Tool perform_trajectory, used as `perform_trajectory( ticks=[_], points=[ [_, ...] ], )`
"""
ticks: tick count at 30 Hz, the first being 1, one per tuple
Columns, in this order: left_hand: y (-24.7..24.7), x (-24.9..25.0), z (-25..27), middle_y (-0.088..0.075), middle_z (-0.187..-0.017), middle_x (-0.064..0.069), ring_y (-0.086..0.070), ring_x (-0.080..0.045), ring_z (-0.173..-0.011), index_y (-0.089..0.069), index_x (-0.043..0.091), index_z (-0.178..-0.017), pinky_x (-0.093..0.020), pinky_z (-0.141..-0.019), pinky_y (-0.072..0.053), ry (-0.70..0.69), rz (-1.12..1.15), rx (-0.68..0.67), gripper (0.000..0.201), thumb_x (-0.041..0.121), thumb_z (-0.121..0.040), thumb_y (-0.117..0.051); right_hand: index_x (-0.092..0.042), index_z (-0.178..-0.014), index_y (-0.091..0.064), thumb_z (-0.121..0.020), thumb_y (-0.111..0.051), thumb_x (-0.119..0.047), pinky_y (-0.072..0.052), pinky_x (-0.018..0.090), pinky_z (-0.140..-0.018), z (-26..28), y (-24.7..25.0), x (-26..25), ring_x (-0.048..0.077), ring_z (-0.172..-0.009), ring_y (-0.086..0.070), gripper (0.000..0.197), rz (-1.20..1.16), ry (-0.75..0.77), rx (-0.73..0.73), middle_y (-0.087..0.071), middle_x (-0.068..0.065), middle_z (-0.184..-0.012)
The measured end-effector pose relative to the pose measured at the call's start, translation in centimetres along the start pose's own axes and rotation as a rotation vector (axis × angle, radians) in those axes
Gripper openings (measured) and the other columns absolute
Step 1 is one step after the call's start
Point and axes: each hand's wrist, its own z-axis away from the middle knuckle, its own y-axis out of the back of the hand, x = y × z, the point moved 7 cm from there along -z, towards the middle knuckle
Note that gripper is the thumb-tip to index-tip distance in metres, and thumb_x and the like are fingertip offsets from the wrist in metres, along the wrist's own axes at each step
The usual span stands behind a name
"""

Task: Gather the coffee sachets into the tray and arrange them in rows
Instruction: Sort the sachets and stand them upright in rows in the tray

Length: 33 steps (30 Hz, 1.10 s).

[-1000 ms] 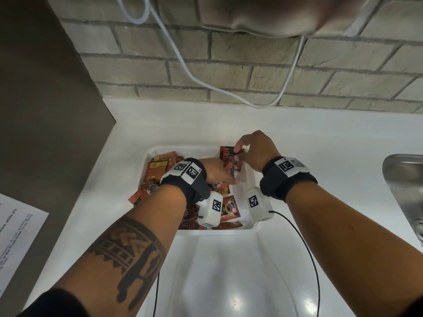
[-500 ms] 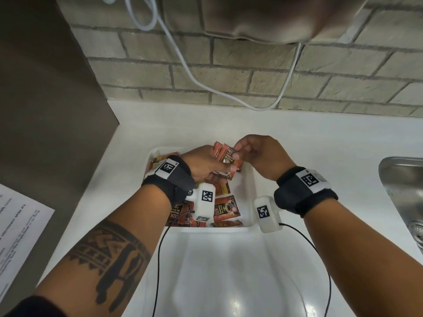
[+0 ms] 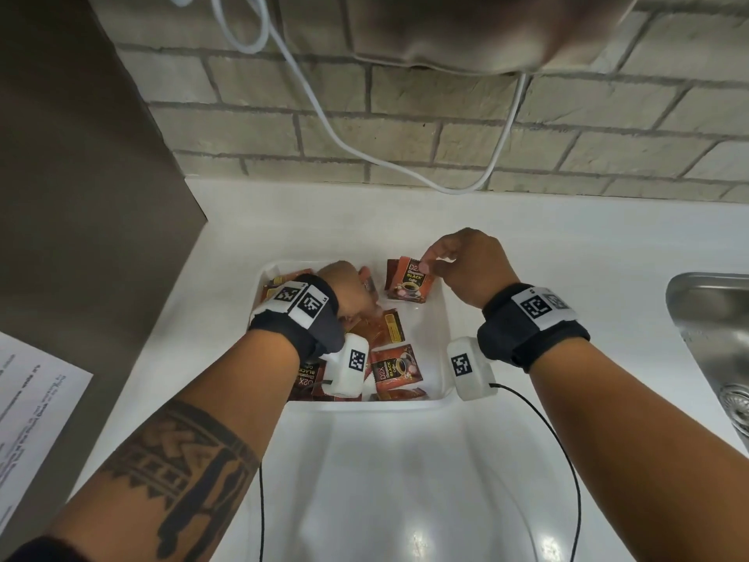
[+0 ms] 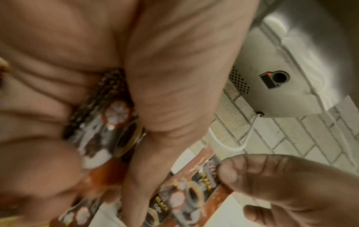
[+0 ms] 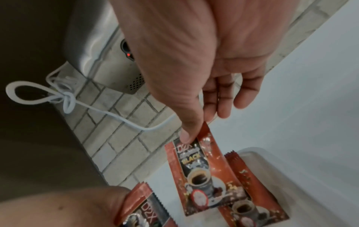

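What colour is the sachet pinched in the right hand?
Reddish-brown with a black centre panel, on the sachet the right hand pinches; clearest in the right wrist view.

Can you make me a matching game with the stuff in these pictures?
Things:
1. right hand
2. left hand
3. sink
4. white cable

Where or what:
A. hanging across the brick wall
B. shiny metal, at the counter's right edge
C. pinching the top of an upright sachet
D. gripping sachets down in the tray

Pairs: 1-C, 2-D, 3-B, 4-A
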Motion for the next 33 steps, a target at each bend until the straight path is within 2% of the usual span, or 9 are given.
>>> perform_trajectory(
  ticks=[3, 7, 10, 13, 18, 23, 25, 29, 33],
  points=[
    [-1.7, 1.5, -0.1, -0.066, -0.079, -0.003, -0.058, -0.016, -0.068, -0.065, 0.009, -0.086, -0.027, -0.062, -0.045, -0.075, -0.099, -0.12, 0.037, 0.045, -0.087, -0.074, -0.024, -0.082, -0.078, -0.086, -0.071, -0.019, -0.039, 0.025, -0.078, -0.6, -1.2, 0.9, 0.016, -0.098, -0.056, 0.01, 0.049, -0.038, 0.003, -0.062, -0.007, -0.095],
    [-3.9, 3.3, -0.8, -0.066, -0.08, -0.006, -0.055, -0.016, -0.06, -0.071, 0.003, -0.097, -0.026, -0.06, -0.045, -0.151, -0.049, -0.199, 0.038, 0.041, -0.091, -0.069, -0.029, -0.079, -0.075, -0.088, -0.067, -0.021, -0.039, 0.029, -0.085, -1.1, -2.6, 1.3, 0.024, -0.114, -0.048, 0.015, 0.147, -0.092, -0.027, -0.055, 0.003, -0.114],
    [-5.0, 3.9, -1.3, -0.065, -0.079, -0.006, -0.053, -0.016, -0.059, -0.073, 0.003, -0.094, -0.027, -0.062, -0.045, -0.158, -0.04, -0.214, 0.036, 0.038, -0.093, -0.067, -0.035, -0.077, -0.071, -0.094, -0.059, -0.02, -0.041, 0.031, -0.091, -1.2, -3.0, 1.0, 0.025, -0.115, -0.042, 0.025, 0.229, -0.085, -0.078, -0.047, 0.002, -0.113],
    [-5.4, 3.8, -1.8, -0.067, -0.085, -0.008, -0.055, -0.018, -0.064, -0.074, 0.0, -0.102, -0.029, -0.066, -0.047, -0.14, -0.007, -0.222, 0.04, 0.039, -0.092, -0.067, -0.036, -0.078, -0.07, -0.094, -0.058, -0.02, -0.041, 0.031, -0.092, -1.4, -3.2, 0.9, 0.025, -0.114, -0.043, 0.026, 0.246, -0.09, -0.093, -0.045, 0.002, -0.113],
    [-5.3, 3.3, -2.4, -0.073, -0.106, -0.015, -0.061, -0.022, -0.083, -0.072, 0.002, -0.111, -0.039, -0.088, -0.055, -0.129, 0.014, -0.198, 0.045, 0.042, -0.092, -0.067, -0.036, -0.076, -0.069, -0.091, -0.062, -0.019, -0.045, 0.037, -0.097, -1.6, -3.3, 1.0, 0.025, -0.113, -0.046, 0.024, 0.221, -0.086, -0.086, -0.048, 0.003, -0.115],
    [-5.4, 3.1, -2.6, -0.073, -0.104, -0.016, -0.059, -0.023, -0.081, -0.07, 0.002, -0.11, -0.036, -0.079, -0.053, -0.128, 0.031, -0.192, 0.045, 0.042, -0.091, -0.068, -0.034, -0.077, -0.068, -0.087, -0.07, -0.018, -0.048, 0.041, -0.097, -1.7, -3.3, 1.0, 0.023, -0.113, -0.05, 0.019, 0.164, -0.085, -0.055, -0.05, 0.002, -0.114],
    [-5.4, 3.2, -2.5, -0.07, -0.095, -0.013, -0.058, -0.023, -0.079, -0.07, 0.001, -0.108, -0.032, -0.072, -0.049, -0.125, 0.049, -0.195, 0.043, 0.041, -0.092, -0.068, -0.034, -0.076, -0.067, -0.086, -0.071, -0.018, -0.048, 0.041, -0.096, -1.7, -3.3, 1.0, 0.023, -0.112, -0.051, 0.019, 0.147, -0.082, -0.053, -0.05, 0.001, -0.113],
    [-5.4, 3.1, -2.3, -0.066, -0.089, -0.008, -0.058, -0.022, -0.076, -0.071, 0.001, -0.108, -0.03, -0.069, -0.047, -0.127, 0.072, -0.201, 0.041, 0.039, -0.092, -0.068, -0.031, -0.082, -0.069, -0.086, -0.072, -0.019, -0.047, 0.042, -0.097, -1.6, -3.2, 1.0, 0.023, -0.113, -0.049, 0.013, 0.147, -0.078, -0.06, -0.05, 0.002, -0.114],
    [-5.4, 3.2, -2.1, -0.071, -0.095, -0.01, -0.064, -0.026, -0.085, -0.071, 0.002, -0.11, -0.032, -0.078, -0.051, -0.147, 0.069, -0.209, 0.043, 0.041, -0.093, -0.066, -0.03, -0.087, -0.07, -0.086, -0.074, -0.02, -0.047, 0.043, -0.097, -1.3, -2.9, 0.9, 0.024, -0.112, -0.05, 0.01, 0.14, -0.063, -0.05, -0.051, 0.003, -0.114]
  ],
)
